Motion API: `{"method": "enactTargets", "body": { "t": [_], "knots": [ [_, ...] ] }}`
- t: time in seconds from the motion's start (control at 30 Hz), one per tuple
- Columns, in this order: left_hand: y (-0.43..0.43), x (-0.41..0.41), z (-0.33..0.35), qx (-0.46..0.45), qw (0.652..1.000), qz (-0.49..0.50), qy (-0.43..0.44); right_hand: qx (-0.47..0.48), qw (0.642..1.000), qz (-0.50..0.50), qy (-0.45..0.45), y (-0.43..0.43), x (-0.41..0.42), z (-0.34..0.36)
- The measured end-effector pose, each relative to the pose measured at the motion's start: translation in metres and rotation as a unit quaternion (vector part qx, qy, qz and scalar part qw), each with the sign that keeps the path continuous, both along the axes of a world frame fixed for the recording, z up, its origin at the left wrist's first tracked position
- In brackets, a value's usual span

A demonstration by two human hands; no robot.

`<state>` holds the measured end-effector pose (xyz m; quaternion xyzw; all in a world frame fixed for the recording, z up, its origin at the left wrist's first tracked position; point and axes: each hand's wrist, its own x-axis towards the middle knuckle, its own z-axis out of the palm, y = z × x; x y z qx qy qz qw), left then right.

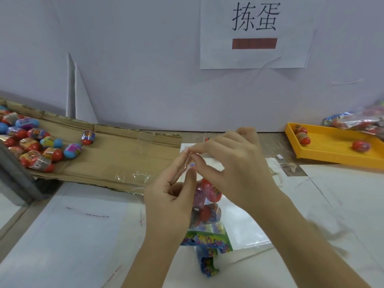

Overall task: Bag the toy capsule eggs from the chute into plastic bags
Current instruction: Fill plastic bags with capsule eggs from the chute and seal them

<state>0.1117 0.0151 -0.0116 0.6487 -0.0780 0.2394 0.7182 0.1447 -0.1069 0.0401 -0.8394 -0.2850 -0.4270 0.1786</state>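
Observation:
A clear plastic bag (207, 206) hangs at the centre of the table with several red and purple capsule eggs inside. My left hand (172, 196) and my right hand (230, 165) both pinch the bag's top edge, fingertips nearly touching. Below the bag lie colourful printed header cards (207, 242). On the left, a cardboard chute (116, 159) holds a pile of red and blue capsule eggs (31, 146), with one egg (88, 137) lying apart from the pile.
A yellow perforated tray (336, 146) at the right holds a few red eggs, with filled bags (359, 120) behind it. A white partition wall with a paper sign (255, 32) stands behind. White paper sheets cover the table.

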Motion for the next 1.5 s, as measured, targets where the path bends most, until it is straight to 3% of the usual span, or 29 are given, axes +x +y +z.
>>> {"method": "enactTargets", "body": {
  "t": [0.1,0.2,0.3,0.5,0.6,0.67,0.77,0.87,0.97,1.03,1.1,1.13,1.17,1.2,1.23,1.27,1.3,1.33,1.37,1.4,1.43,1.47,1.5],
  "knots": [
    [0.002,0.0,-0.004,0.112,0.993,0.038,-0.022,0.004,1.0,0.006,-0.03,-0.001,0.001,0.001],
    [0.001,0.0,-0.005,0.175,0.982,0.073,-0.014,0.001,0.997,-0.003,-0.074,-0.001,0.002,0.0],
    [0.002,0.0,-0.006,0.23,0.965,0.113,-0.063,0.007,0.994,-0.029,-0.105,-0.001,0.004,0.0],
    [0.005,0.001,-0.004,0.115,0.991,0.061,-0.039,0.057,0.995,-0.07,-0.049,-0.016,0.015,-0.002],
    [0.013,0.006,-0.002,0.031,0.997,0.075,0.013,0.185,0.975,-0.108,0.06,-0.05,0.034,-0.007],
    [0.018,0.012,-0.003,-0.017,0.993,0.097,0.061,0.209,0.942,-0.19,0.182,-0.077,0.043,-0.019],
    [0.027,0.02,-0.009,-0.077,0.981,0.127,0.126,0.055,0.875,-0.321,0.358,-0.108,0.054,-0.039],
    [0.031,0.022,-0.011,-0.078,0.978,0.134,0.142,-0.101,0.797,-0.307,0.51,-0.119,0.056,-0.038],
    [0.028,0.022,-0.012,-0.054,0.981,0.125,0.137,-0.158,0.8,-0.292,0.499,-0.118,0.054,-0.024],
    [0.024,0.021,-0.013,-0.041,0.984,0.116,0.13,-0.111,0.857,-0.258,0.432,-0.116,0.054,-0.013],
    [0.023,0.021,-0.013,-0.041,0.986,0.106,0.124,0.043,0.905,-0.112,0.408,-0.119,0.047,0.001],
    [0.022,0.021,-0.013,-0.039,0.986,0.103,0.122,0.173,0.889,0.0,0.423,-0.114,0.042,0.01],
    [0.022,0.021,-0.013,-0.036,0.987,0.101,0.12,0.258,0.847,0.063,0.461,-0.107,0.039,0.011],
    [0.022,0.021,-0.013,-0.035,0.987,0.1,0.118,0.308,0.828,0.061,0.465,-0.107,0.042,0.002],
    [0.022,0.02,-0.013,-0.036,0.988,0.098,0.118,0.313,0.815,0.037,0.486,-0.111,0.048,-0.007],
    [0.022,0.02,-0.013,-0.036,0.988,0.095,0.117,0.254,0.809,-0.043,0.527,-0.107,0.051,-0.012],
    [0.022,0.019,-0.013,-0.036,0.988,0.092,0.115,0.273,0.775,-0.142,0.553,-0.107,0.053,-0.016],
    [0.023,0.019,-0.012,-0.033,0.989,0.089,0.113,0.261,0.733,-0.174,0.604,-0.113,0.052,-0.016],
    [0.023,0.019,-0.012,-0.03,0.99,0.087,0.112,0.319,0.715,-0.038,0.621,-0.122,0.051,-0.017],
    [0.023,0.019,-0.012,-0.028,0.99,0.086,0.108,0.31,0.705,0.115,0.627,-0.121,0.042,-0.004],
    [0.023,0.02,-0.012,-0.028,0.991,0.085,0.104,0.318,0.681,0.184,0.634,-0.121,0.039,-0.007],
    [0.022,0.02,-0.012,-0.027,0.991,0.083,0.101,0.34,0.668,0.209,0.628,-0.129,0.043,-0.013],
    [0.021,0.019,-0.012,-0.026,0.992,0.08,0.099,0.377,0.679,0.159,0.61,-0.133,0.051,-0.012]
  ]
}}
